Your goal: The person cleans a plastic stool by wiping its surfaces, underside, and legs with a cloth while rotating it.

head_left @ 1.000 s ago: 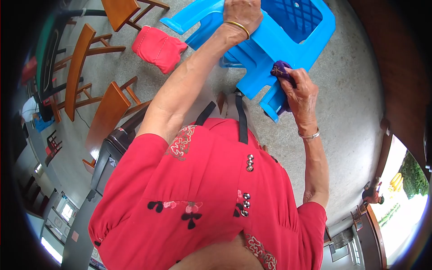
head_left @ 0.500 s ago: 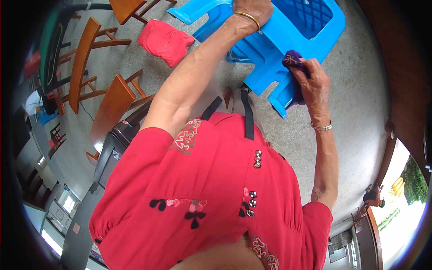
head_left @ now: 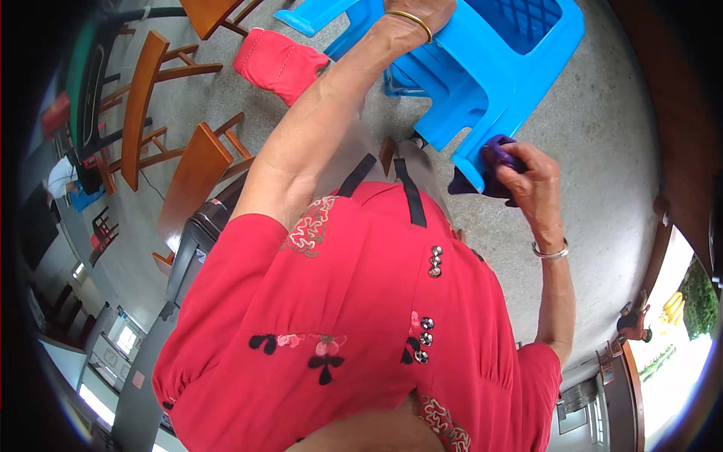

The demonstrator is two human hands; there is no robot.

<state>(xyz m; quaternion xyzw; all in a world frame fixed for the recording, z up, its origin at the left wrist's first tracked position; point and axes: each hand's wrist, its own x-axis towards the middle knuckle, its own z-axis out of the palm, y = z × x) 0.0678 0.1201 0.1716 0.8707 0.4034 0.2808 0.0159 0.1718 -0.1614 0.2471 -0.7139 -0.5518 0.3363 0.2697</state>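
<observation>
A blue plastic stool (head_left: 482, 68) lies tilted at the top centre, its legs toward me. My left hand (head_left: 425, 13) is on its upper edge, partly cut off by the top of the frame; its fingers are hidden behind the wrist and the frame edge. Pinched in my right hand (head_left: 533, 181) is a dark purple cloth (head_left: 501, 154), pressed around the end of the stool leg nearest me. Part of the cloth hangs below and behind that leg.
Wooden chairs (head_left: 143, 109) stand at the left, near a green-topped table (head_left: 79, 83). A pink cloth item (head_left: 279, 64) is beyond my left forearm. A dark case (head_left: 207, 226) is beside me at left. Far right, a person (head_left: 634, 324) is near a bright doorway.
My right hand has slid down the stool leg with the purple cloth, to the leg's end. My left hand stays at the stool's upper edge.
</observation>
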